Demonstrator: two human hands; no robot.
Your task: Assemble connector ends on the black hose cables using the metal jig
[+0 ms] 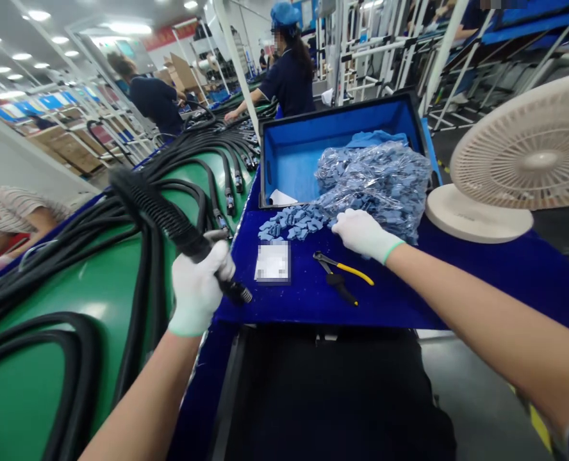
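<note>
The blue tabletop (304,304) looks smooth from here; a crinkled clear bag (375,173) bulges, shiny and lumpy. A ribbed black hose (169,221) slants through the left hand (198,288), its gloved fingers wrapped round it near the end. The right hand (364,234) curls its fingers beside small, angular blue pieces (294,223); whether they pinch one, I can't tell.

The black hose (169,221), ribbed along its upper length, was held raised and slanted, its narrower end pointing down to the right. Small angular blue pieces (298,222) lay loose in a shallow heap on the blue table (289,306), next to a clear bag (383,176) bulging with similar pieces.
</note>
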